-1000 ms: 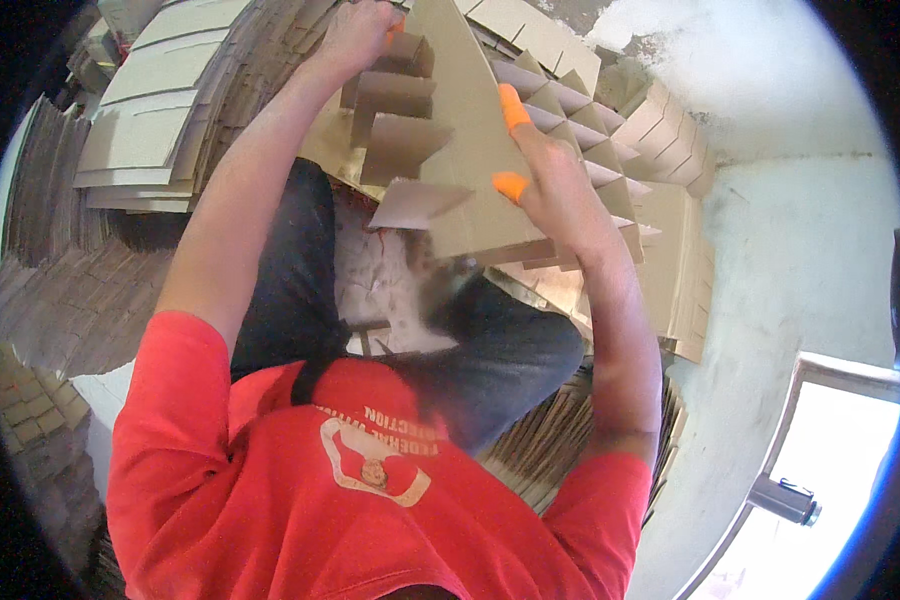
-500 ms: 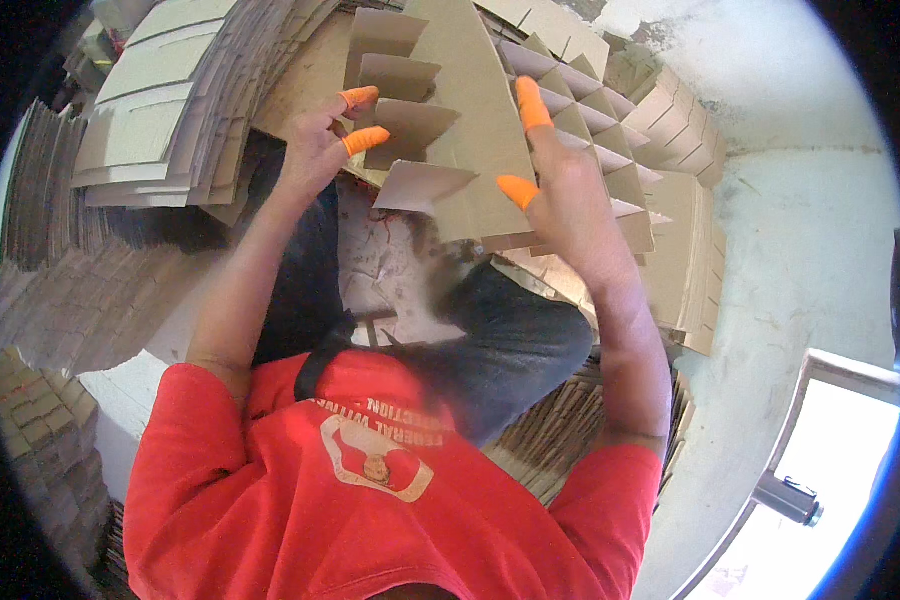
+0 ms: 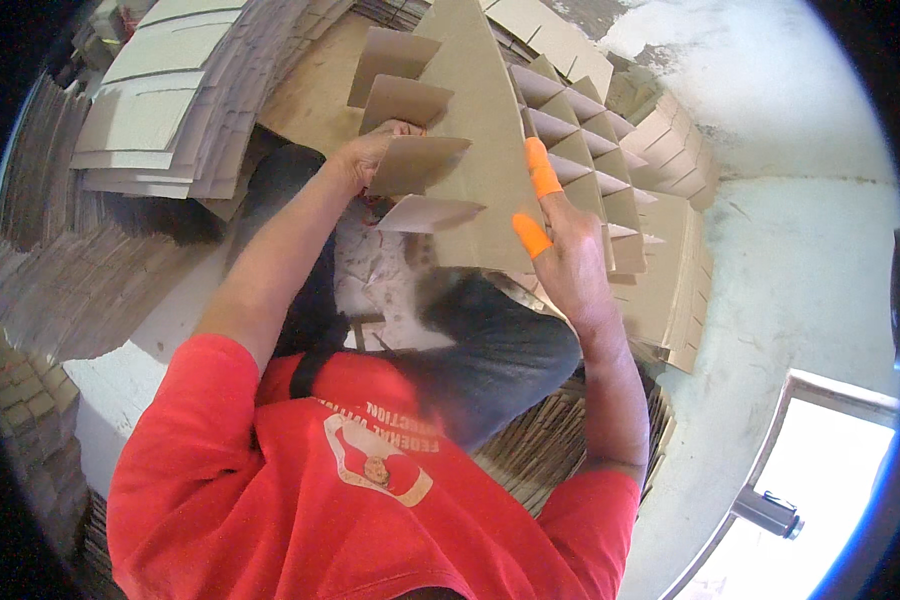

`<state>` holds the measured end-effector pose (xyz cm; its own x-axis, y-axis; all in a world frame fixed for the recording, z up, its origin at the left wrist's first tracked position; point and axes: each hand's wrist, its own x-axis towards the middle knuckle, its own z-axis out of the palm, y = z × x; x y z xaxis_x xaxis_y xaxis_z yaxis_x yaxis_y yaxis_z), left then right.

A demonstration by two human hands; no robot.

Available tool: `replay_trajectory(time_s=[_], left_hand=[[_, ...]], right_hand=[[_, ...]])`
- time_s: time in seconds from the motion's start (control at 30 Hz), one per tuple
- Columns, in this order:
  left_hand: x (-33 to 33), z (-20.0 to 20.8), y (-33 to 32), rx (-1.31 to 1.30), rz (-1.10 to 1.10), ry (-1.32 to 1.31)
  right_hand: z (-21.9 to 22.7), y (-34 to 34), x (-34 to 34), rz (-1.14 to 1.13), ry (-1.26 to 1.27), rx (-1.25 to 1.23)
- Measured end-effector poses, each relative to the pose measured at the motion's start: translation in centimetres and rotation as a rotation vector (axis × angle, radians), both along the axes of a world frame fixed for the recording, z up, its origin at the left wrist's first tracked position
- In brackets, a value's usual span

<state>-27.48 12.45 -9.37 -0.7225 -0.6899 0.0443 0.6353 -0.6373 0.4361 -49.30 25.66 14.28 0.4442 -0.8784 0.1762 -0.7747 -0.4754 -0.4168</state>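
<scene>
A cardboard divider [image 3: 470, 190] stands tilted over my lap, with a long panel facing me and a grid of crossed cells on its right. Several cross strips stick out from the panel's left side. Among them, my left hand [image 3: 360, 163] is closed at a cardboard strip [image 3: 420, 165]; its fingers are bent and the tips are hidden behind that strip. Along the panel's right edge lies my right hand [image 3: 573, 255], gripping the divider. Its thumb and forefinger wear orange finger covers [image 3: 542, 172]; the other fingers are out of sight.
Stacked cardboard sheets [image 3: 150, 110] rise at the far left, with more slotted pieces [image 3: 80, 290] below. More cardboard [image 3: 670, 270] leans by the pale wall [image 3: 770, 270] on the right. Dark-edged sheets [image 3: 540, 440] lie beside my bent leg.
My left hand has moved right and down, from beside the strips to in among them, its fingers now bent. The divider and my right hand have shifted slightly lower in view.
</scene>
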Motion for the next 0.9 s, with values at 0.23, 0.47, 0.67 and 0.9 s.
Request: replay_trajectory(time_s=[0.23,0.47,0.67,0.9], left_hand=[[-2.3,5.6,2.7,0.369,0.228,-0.292],[-2.1,5.0,3.1,0.29,0.318,-0.478],[-2.0,6.3,3.9,0.426,0.232,-0.219],[-2.4,4.3,2.9,0.402,0.353,-0.423]], right_hand=[[-0.7,1.0,-0.8,-0.088,0.014,0.006],[-1.6,1.2,-1.0,-0.035,-0.046,-0.1],[-0.7,1.8,-1.4,-0.096,-0.068,0.0],[-1.5,1.0,-2.6,-0.003,-0.062,-0.081]])
